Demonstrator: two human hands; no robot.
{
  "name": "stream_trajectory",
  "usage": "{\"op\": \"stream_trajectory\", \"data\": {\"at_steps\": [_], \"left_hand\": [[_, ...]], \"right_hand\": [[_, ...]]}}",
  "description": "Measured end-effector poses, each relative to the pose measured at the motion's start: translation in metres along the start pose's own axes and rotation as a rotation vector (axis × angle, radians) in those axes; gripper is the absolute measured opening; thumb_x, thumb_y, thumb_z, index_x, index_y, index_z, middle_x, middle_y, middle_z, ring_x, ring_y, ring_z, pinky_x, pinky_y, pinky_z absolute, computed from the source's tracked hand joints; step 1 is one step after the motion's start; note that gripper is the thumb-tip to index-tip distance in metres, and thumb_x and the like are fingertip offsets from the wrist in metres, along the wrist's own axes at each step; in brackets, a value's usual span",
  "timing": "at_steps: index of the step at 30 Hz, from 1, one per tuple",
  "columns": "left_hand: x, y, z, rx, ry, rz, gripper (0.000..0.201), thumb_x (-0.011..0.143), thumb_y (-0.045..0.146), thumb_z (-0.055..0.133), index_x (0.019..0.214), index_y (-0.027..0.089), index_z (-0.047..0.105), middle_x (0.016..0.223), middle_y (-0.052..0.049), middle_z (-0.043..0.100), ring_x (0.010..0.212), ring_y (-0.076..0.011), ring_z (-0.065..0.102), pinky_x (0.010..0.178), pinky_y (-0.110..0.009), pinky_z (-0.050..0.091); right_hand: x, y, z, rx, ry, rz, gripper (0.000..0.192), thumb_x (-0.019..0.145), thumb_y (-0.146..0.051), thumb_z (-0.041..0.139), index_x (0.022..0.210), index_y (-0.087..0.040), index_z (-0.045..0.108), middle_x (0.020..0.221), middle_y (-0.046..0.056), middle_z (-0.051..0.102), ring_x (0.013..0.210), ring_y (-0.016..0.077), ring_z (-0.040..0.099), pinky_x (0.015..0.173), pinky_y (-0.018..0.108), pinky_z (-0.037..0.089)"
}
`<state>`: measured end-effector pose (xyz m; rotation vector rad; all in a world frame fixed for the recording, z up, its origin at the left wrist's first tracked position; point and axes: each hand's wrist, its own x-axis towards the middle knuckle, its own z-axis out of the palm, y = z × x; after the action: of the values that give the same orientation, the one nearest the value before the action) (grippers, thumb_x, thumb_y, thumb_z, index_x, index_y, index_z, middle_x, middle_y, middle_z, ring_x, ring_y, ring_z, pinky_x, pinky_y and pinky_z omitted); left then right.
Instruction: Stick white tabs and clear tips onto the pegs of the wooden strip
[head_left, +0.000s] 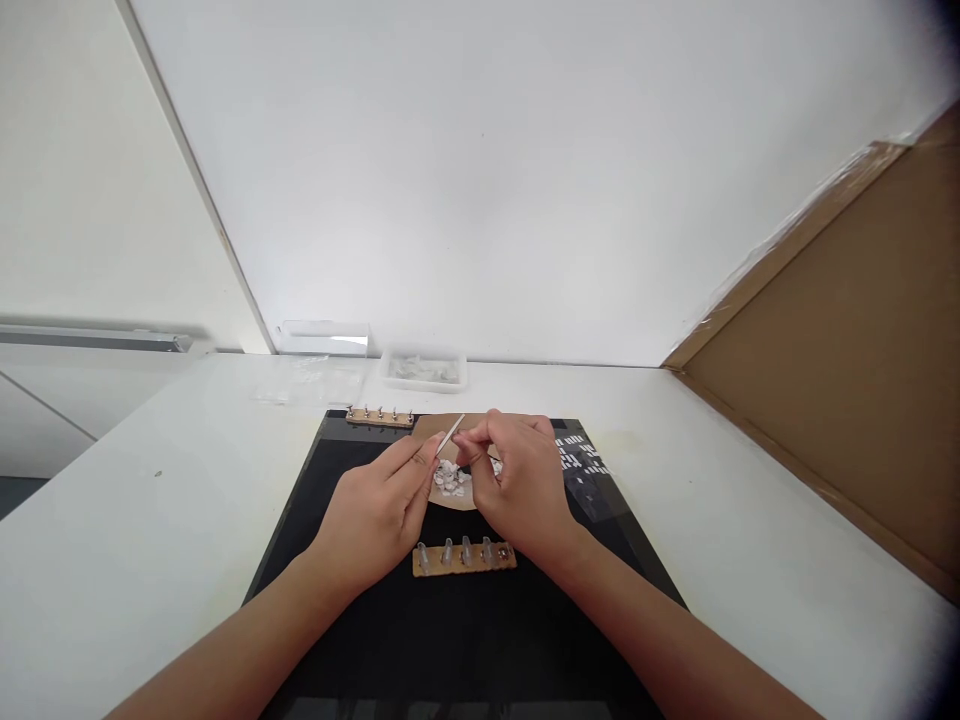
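My left hand (381, 512) is closed, its thumb and fingers pinching a thin pale stick (451, 434) that points up and to the right. Close beside the stick's upper part, my right hand (523, 478) has its thumb and index finger pressed together. Whatever may lie between those right fingertips is too small to make out. Beneath both hands is a round brown board (448, 502) bearing a heap of small white pieces (450, 478). Nearer to me lies a tan strip (465, 560) with several clear plastic pieces standing on it and a shiny metal bit at its right end.
A black mat (450, 650) covers the middle of the white table (187, 520). Another tan strip (380, 416) with upright metal pins lies at its far left corner. White labels (581, 455) are at the right. Behind stands a clear tray (424, 370); cardboard (840, 360) borders the right.
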<state>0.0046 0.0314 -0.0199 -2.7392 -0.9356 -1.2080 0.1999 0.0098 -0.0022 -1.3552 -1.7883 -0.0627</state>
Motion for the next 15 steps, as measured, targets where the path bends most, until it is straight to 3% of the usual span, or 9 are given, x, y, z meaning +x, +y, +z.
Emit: {"op": "stream_trajectory", "data": {"at_steps": [9,15], "left_hand": [[0.0012,0.0000,-0.0006,-0.005,0.006,-0.004,0.035,0.110,0.017,0.048,0.143,0.019,0.059,0.113,-0.009,0.074,0.095,-0.0179,0.074,0.078,-0.026,0.061],[0.0000,0.0013,0.0002,-0.097,-0.017,-0.043,0.034,0.109,0.014,0.048,0.141,0.016,0.061,0.113,-0.010,0.073,0.101,-0.0187,0.074,0.084,-0.026,0.061]], "right_hand": [[0.0005,0.0063,-0.0040,0.026,0.004,0.027,0.024,0.106,-0.028,0.058,0.082,-0.024,0.059,0.075,-0.002,0.077,0.069,0.0186,0.067,0.086,0.040,0.036],[-0.0038,0.0011,-0.0039,0.076,-0.046,-0.024,0.022,0.104,-0.022,0.059,0.082,-0.023,0.061,0.075,-0.004,0.076,0.067,0.0161,0.068,0.080,0.038,0.034]]}}
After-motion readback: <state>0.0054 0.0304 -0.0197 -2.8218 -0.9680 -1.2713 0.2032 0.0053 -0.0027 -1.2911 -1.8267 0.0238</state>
